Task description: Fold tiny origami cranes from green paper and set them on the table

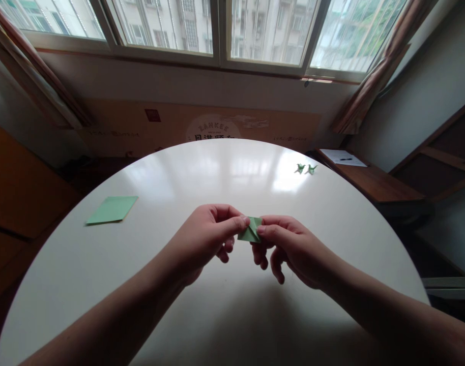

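A small folded piece of green paper (251,231) is held above the round white table (225,315), between both my hands. My left hand (207,239) pinches its left side with thumb and forefinger. My right hand (289,249) pinches its right side, the other fingers curled beneath. A stack of flat green paper sheets (112,209) lies on the table to the left. Two small green folded paper cranes (305,168) stand near the table's far right edge.
Beyond the table are a window wall, curtains and a cardboard panel with print. A wooden side surface (370,178) at right carries a sheet of paper with a pen (345,158). Wooden furniture stands at the left and far right.
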`<state>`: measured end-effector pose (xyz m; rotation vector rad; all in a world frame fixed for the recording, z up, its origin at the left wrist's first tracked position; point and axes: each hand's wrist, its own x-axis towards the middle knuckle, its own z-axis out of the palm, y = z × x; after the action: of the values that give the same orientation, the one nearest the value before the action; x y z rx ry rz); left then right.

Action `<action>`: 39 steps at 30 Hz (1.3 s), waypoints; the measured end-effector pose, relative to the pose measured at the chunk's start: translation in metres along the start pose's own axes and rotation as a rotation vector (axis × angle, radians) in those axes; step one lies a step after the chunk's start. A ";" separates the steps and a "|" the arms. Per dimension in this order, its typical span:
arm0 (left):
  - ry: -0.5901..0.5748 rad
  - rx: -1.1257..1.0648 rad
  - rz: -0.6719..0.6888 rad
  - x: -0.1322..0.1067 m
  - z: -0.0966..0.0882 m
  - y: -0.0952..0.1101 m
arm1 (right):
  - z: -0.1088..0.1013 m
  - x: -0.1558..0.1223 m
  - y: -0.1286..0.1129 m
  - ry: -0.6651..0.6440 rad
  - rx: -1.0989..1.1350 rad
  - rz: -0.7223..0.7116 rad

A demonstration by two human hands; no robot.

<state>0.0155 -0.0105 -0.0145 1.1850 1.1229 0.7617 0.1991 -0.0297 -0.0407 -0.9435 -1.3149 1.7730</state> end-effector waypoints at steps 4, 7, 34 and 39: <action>0.005 0.017 0.029 0.002 -0.002 0.000 | 0.002 0.000 -0.002 0.006 -0.034 0.024; -0.008 0.082 0.088 0.006 -0.007 0.000 | -0.001 0.004 -0.001 0.036 -0.171 0.009; -0.116 -0.044 0.035 0.003 -0.004 0.000 | -0.005 0.008 0.003 0.282 -0.153 -0.428; -0.120 -0.093 0.030 0.002 -0.003 0.001 | -0.005 0.008 0.003 0.295 -0.138 -0.430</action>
<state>0.0134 -0.0073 -0.0142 1.1557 0.9632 0.7481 0.1993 -0.0218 -0.0457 -0.8774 -1.3385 1.1822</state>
